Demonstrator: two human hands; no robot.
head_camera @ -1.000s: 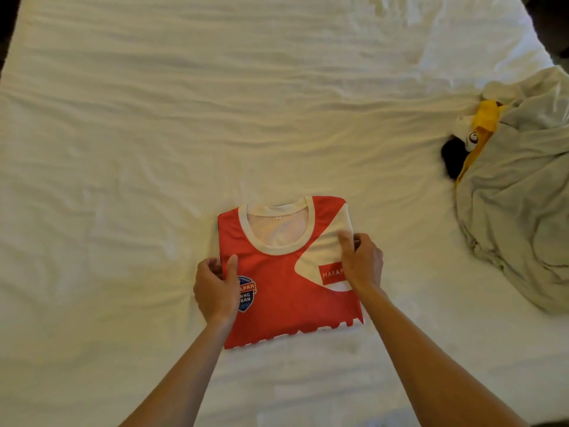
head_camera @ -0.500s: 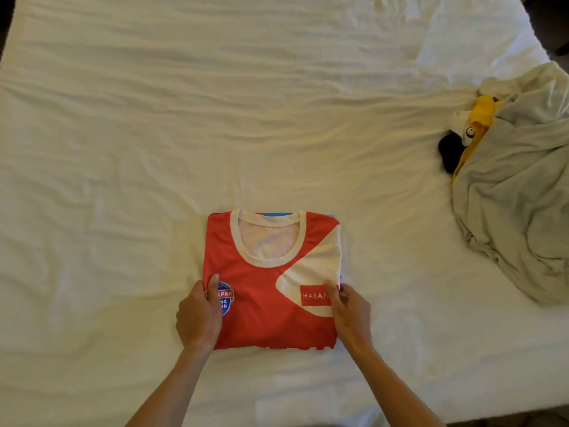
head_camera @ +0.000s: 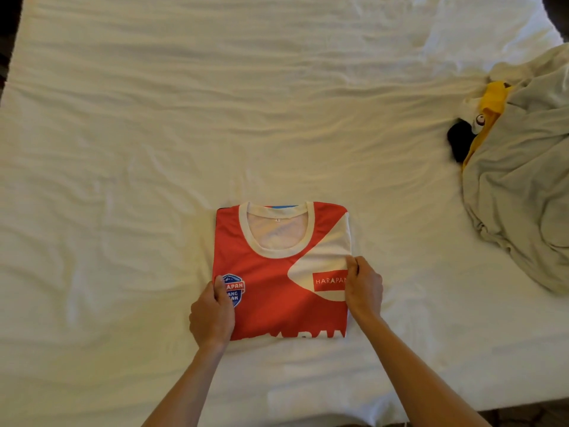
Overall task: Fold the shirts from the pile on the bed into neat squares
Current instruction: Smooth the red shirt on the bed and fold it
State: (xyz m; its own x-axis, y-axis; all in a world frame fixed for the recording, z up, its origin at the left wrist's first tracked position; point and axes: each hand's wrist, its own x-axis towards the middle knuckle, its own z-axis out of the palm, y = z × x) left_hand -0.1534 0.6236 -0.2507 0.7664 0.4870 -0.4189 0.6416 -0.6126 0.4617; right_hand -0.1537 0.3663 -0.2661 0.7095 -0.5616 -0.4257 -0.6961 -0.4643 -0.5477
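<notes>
Shifted nearer the person, the smooth red shirt (head_camera: pixel 277 282), a folded square, lies between both hands: left hand (head_camera: pixel 212 315) and right hand (head_camera: pixel 363 288) pinch its side edges, thumbs on top.

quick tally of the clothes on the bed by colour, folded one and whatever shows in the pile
Red and white: 1, the folded shirt, gripped at its sides by the left hand and right hand
Grey: 1, the crumpled garment topping the pile
Yellow: 1, the piece poking out
Black: 1, the piece at the pile's edge
Total: 4 visible; more may be hidden underneath
</notes>
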